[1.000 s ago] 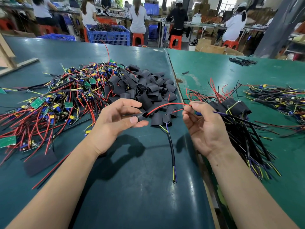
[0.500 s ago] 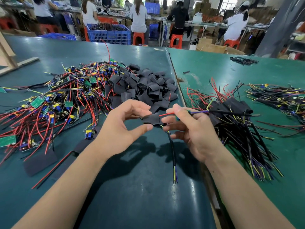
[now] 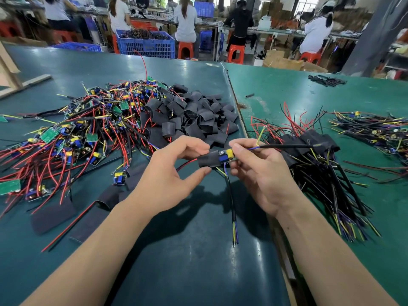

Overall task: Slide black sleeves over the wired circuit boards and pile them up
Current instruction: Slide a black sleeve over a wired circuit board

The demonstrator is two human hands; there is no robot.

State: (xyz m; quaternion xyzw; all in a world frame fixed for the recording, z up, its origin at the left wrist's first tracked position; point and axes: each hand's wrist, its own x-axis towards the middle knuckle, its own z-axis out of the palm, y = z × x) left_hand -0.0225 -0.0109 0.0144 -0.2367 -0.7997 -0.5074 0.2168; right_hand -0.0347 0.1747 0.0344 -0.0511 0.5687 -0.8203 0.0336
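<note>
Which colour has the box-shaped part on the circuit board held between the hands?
Yellow, beside a blue part; the yellow component shows in the head view.

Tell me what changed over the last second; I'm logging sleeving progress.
The hands came together: the left hand now holds a black sleeve partly drawn over the circuit board, which the right hand pinches. Earlier only red wire ran between them. The loose sleeve pile and finished pile stayed put.
</note>
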